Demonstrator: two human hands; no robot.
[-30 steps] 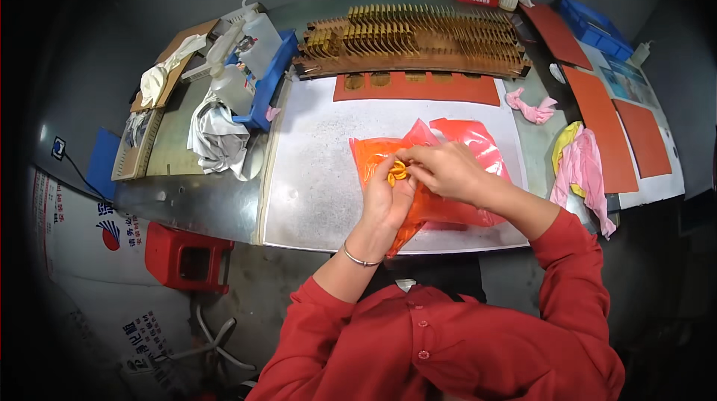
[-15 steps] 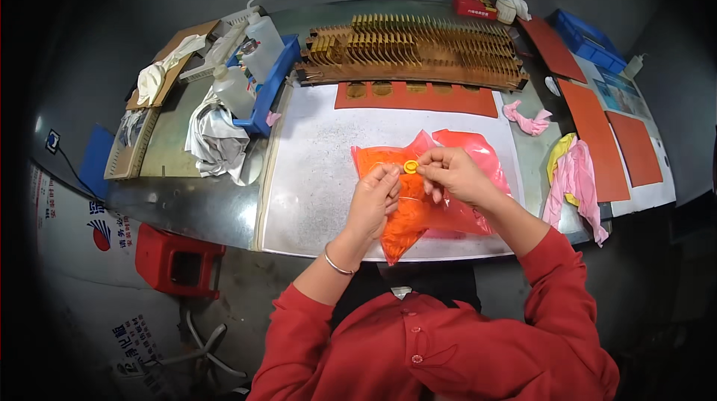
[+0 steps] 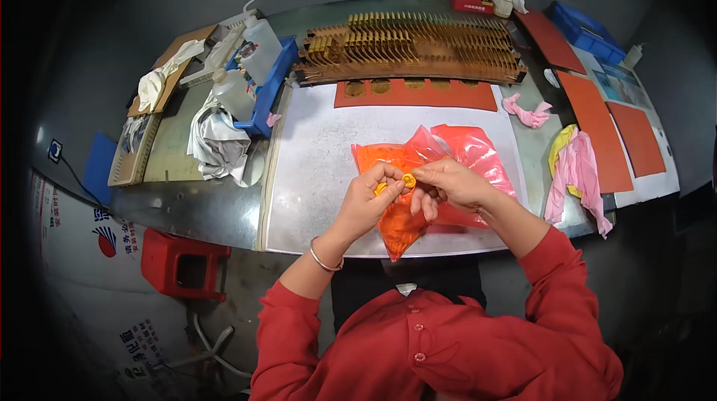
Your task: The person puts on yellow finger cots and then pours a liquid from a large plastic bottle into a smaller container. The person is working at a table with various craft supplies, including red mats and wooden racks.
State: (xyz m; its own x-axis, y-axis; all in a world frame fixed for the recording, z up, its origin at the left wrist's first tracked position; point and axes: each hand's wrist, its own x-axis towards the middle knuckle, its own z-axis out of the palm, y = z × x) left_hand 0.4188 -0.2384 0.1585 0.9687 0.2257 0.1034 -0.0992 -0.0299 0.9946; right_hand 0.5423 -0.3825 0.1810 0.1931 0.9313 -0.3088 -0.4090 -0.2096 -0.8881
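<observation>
A small yellow rolled finger cot (image 3: 408, 181) sits between my fingertips over the bag. My right hand (image 3: 454, 186) pinches its side with thumb and forefinger, the other fingers curled below. My left hand (image 3: 366, 203) is closed with its fingertips against the same cot. A second bit of yellow (image 3: 380, 188) shows at the left fingers; I cannot tell whether it is held or worn. Underneath lies a clear pink plastic bag (image 3: 467, 148) with many orange pieces (image 3: 403, 231) in its left part. The hands hide its middle.
Beyond the white sheet (image 3: 306, 169) stands a long rack of upright brass-coloured plates (image 3: 411, 42), behind an orange mat (image 3: 418, 96). Bottles in a blue tray (image 3: 261, 119) and a white cloth (image 3: 216, 143) are left. Pink cloths (image 3: 579, 177) and orange boards (image 3: 594, 128) lie right.
My left hand has moved up and right, close against the right fingertips. The cot has tilted between them, and a second bit of yellow now shows at the left fingers.
</observation>
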